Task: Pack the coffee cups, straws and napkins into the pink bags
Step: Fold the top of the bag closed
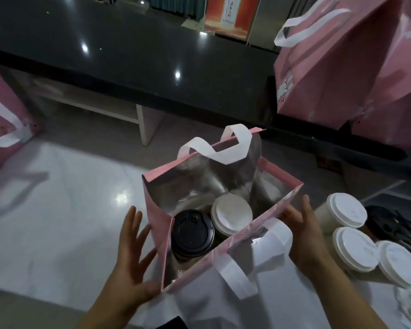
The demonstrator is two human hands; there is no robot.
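Note:
An open pink bag with a silver lining and white handles stands on the white counter in the middle. Inside it stand a cup with a black lid and a cup with a white lid. My left hand lies flat against the bag's left side, fingers spread. My right hand presses with straight fingers on the bag's right wall near the rim. Three white-lidded cups wait on the counter right of the bag. Dark straws lie behind those cups.
Large pink bags stand at the back right on the dark upper counter. Another pink bag leans at the far left. The white counter stretches left of the bag.

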